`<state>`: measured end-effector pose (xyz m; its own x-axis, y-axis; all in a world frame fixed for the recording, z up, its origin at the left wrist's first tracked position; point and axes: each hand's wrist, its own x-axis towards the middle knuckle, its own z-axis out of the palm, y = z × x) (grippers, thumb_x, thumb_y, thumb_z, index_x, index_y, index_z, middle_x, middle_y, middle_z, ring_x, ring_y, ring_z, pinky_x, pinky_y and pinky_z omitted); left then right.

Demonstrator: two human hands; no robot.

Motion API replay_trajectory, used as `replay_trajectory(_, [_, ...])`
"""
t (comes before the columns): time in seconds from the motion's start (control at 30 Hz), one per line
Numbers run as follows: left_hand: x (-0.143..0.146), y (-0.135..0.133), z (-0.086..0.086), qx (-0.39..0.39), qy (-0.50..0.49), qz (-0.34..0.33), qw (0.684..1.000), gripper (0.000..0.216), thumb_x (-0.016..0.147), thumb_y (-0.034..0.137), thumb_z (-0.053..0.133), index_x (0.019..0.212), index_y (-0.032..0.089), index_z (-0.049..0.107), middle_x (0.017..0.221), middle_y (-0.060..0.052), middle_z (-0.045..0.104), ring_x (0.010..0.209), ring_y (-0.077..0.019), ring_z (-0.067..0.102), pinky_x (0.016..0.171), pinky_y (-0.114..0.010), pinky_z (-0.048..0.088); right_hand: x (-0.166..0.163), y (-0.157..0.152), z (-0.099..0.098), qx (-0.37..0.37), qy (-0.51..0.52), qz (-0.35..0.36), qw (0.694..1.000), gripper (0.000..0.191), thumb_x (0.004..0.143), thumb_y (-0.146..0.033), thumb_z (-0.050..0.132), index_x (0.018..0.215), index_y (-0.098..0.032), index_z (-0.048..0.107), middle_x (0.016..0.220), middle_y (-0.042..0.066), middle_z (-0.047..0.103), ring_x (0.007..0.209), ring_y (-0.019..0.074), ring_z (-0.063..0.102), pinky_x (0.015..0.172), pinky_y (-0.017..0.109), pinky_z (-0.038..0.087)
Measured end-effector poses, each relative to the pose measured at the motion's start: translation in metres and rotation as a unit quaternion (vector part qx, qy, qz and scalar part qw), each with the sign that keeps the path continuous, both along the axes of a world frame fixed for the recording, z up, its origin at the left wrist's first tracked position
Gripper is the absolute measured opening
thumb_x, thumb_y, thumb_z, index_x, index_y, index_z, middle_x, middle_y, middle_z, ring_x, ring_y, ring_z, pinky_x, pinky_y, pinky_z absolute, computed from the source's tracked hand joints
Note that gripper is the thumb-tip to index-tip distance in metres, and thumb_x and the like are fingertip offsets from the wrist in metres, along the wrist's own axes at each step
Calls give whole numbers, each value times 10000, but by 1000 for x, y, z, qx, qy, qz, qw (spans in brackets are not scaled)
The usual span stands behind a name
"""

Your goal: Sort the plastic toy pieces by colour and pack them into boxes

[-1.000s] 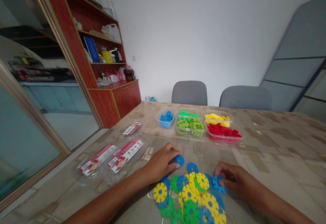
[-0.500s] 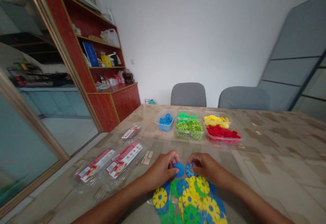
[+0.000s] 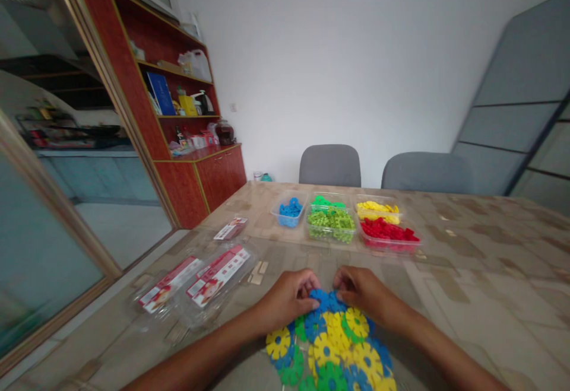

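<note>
Between thumb and fingers, my left hand pinches a blue notched plastic disc. My right hand grips a second blue notched disc from the other side. The two discs meet edge to edge or overlap; whether their slots interlock I cannot make out. Just below them lies a pile of flower-shaped discs, with yellow discs, green discs and other blue discs overlapping one another. Both hands hover at the pile's far edge.
Beyond my hands stand clear tubs: one of blue pieces, light green pieces, yellow pieces and red pieces. Clear plastic lids with printed labels lie on the left. Two grey chairs stand across the patterned table.
The two blue discs were apart with a gap between them; now they have been brought together. My hands have turned slightly inward around them.
</note>
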<state>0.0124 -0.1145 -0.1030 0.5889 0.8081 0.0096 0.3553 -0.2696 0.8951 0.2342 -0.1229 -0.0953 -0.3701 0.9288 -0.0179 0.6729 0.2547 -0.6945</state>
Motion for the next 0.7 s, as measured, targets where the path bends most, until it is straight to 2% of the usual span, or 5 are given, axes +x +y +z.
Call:
replay_trajectory(0.13, [2, 1, 2, 15, 14, -12, 1000, 197, 747, 152, 579, 943, 158, 592, 747, 31, 543, 675, -122, 490, 599, -214, 369, 9, 1, 7, -18, -9, 9, 1000, 119, 730, -101, 585, 840, -122, 626, 736, 10, 590, 673, 134, 516, 564, 214, 336])
replay_trajectory(0.3, [11, 6, 12, 48, 66, -35, 996, 307, 728, 214, 665, 1029, 164, 636, 804, 8, 581, 723, -158, 533, 626, -238, 383, 25, -1, 13, -61, -33, 36, 997, 210, 709, -80, 571, 886, -122, 675, 767, 22, 629, 693, 145, 560, 595, 216, 393])
replay_trajectory(0.5, [27, 21, 26, 147, 170, -149, 963, 477, 682, 314, 781, 1137, 253, 653, 985, -48, 635, 929, -264, 586, 790, -307, 410, 40, -10, 23, -84, -82, 71, 991, 439, 543, -46, 697, 963, -168, 654, 843, 0, 604, 729, 158, 547, 604, 229, 388])
replay_trajectory(0.6, [33, 27, 31, 147, 196, -178, 953, 413, 687, 284, 779, 1082, 273, 659, 942, -35, 621, 907, -262, 592, 756, -296, 412, 38, -14, 25, -75, -95, 63, 991, 419, 540, -70, 718, 934, -184, 635, 880, 2, 585, 786, 176, 534, 633, 242, 373])
replay_trajectory(0.7, [36, 28, 32, 128, 192, -171, 958, 362, 642, 245, 796, 969, 258, 639, 872, 4, 587, 837, -221, 564, 668, -256, 380, 35, -13, 24, -77, -98, 55, 991, 377, 521, -60, 716, 863, -181, 615, 825, -12, 572, 748, 167, 523, 594, 232, 343])
